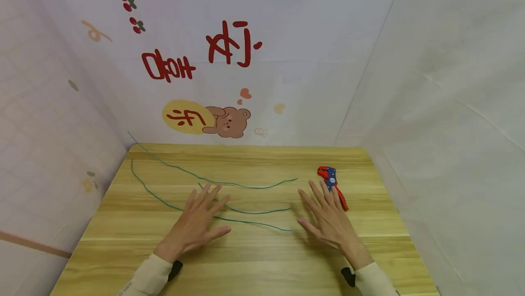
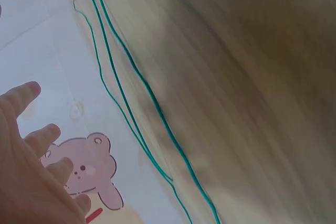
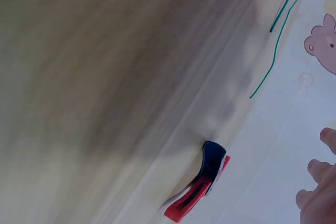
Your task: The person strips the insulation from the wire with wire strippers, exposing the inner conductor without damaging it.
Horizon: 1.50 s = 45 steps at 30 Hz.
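Note:
My left hand [image 1: 196, 223] is spread over the table with straight fingers and holds nothing. Beneath and beside it run green wires: a long upper wire [image 1: 235, 184], a short middle wire [image 1: 254, 213] and a lower wire [image 1: 160, 199]. In the left wrist view a green wire [image 2: 152, 95] crosses the wood beside the hand. My right hand [image 1: 328, 218], fingers also spread, holds nothing. Its fingertips overlap a red and blue wire stripper [image 1: 330, 176] in the head view. The right wrist view shows the wire stripper [image 3: 210, 163] beyond the hand.
The wooden table [image 1: 254, 264] meets a white back wall [image 1: 303, 81] printed with red characters, cherries and a bear. White sheeting [image 1: 451, 104] closes the right side, and a similar panel [image 1: 45, 127] stands on the left. The upper wire's left end reaches past the table's back-left corner.

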Available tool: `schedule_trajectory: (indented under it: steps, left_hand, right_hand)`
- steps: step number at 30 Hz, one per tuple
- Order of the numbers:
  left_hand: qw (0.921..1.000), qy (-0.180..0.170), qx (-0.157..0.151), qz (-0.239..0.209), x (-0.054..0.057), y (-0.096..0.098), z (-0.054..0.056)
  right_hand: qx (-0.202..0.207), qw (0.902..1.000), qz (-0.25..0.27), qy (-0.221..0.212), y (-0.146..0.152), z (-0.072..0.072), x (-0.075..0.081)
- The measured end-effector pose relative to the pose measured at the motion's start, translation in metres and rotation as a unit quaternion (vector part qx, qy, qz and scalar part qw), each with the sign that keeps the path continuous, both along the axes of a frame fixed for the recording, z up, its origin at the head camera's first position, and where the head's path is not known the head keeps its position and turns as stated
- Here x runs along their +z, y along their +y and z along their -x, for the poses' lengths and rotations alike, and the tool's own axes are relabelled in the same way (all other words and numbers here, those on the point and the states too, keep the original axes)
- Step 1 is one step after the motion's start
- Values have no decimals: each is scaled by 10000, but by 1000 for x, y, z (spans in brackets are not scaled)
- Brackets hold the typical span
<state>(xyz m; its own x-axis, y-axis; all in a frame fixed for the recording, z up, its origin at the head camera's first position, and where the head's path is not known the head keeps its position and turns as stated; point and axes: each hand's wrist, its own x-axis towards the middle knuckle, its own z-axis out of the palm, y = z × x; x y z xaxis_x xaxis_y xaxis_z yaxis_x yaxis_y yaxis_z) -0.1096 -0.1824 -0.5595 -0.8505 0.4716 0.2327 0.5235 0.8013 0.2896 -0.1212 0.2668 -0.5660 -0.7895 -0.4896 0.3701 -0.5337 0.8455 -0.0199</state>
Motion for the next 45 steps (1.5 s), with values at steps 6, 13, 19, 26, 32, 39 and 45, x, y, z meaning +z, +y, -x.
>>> schedule_trajectory:
  steps: [6, 13, 19, 26, 32, 39, 45]
  left_hand:
    - [9994, -127, -252, -175, -2, 12, -6]
    - [9967, -495, -577, -292, -6, 28, -12]
    - [9928, -770, -819, -407, -12, 38, -15]
    - [9913, -695, -1062, -351, -17, 47, -18]
    - [9883, -850, -1215, -358, -21, 56, -18]
    - [9853, -922, -1424, -208, -21, 64, -19]
    - [9854, -686, -1554, -106, -23, 68, -20]
  right_hand:
    - [-19, 9998, 93, 172, 8, -2, -5]
    - [-292, 9993, 144, -201, 18, -8, -4]
    - [-441, 9982, 202, -361, 26, -8, -3]
    - [-608, 9956, 316, -643, 35, -3, -4]
    - [-751, 9938, 297, -765, 41, 1, -4]
    - [-922, 9918, 325, -825, 44, 7, -1]
    - [-1073, 9893, 391, -910, 48, 11, 1]
